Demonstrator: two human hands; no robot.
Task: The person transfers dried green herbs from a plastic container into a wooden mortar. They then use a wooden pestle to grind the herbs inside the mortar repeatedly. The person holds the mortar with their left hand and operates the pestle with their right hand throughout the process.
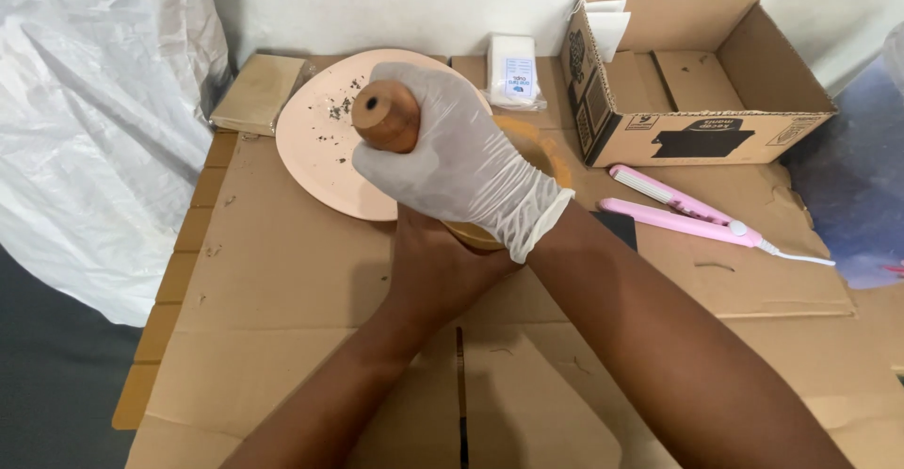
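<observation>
- The right hand [461,153], in a white glove, has its grip closed around a wooden pestle [386,116], held upright over a wooden bowl [541,153].
- The left hand [443,266], bare, is tucked under the right wrist against the bowl; I cannot tell how its grip stands.
- A hard push could tip the bowl on the cardboard tabletop [282,337].
- The bowl's contents are hidden.
- The pink plate [320,144] carries dark crumbs, which a knock could scatter.
- The open cardboard box [697,78] looks empty.
</observation>
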